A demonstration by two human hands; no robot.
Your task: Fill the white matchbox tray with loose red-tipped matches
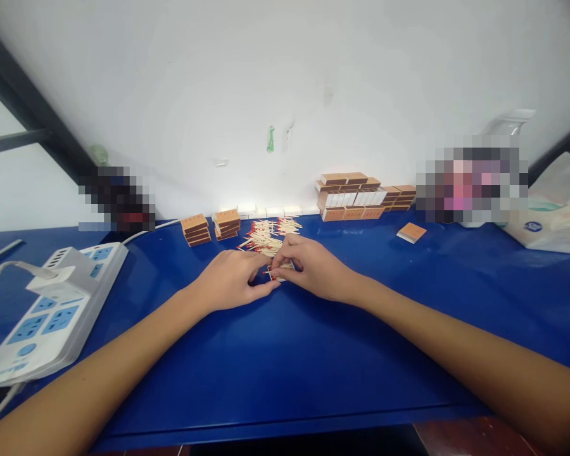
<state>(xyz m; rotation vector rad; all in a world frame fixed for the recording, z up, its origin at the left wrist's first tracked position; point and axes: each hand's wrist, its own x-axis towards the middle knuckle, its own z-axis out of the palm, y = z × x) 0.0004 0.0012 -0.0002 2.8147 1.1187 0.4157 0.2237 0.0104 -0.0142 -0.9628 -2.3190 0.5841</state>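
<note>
A white power strip (pixel 52 304) lies at 9 o'clock on the blue desk (pixel 285 373). The left hand (pixel 230 278) and the right hand (pixel 313 269) meet in the middle, fingers pinched together on a small bunch of matches (pixel 278 271). Just past them at 12 o'clock lies a pile of matches (pixel 268 233). Stacked matchboxes (pixel 356 196) sit at 1 o'clock by the wall.
</note>
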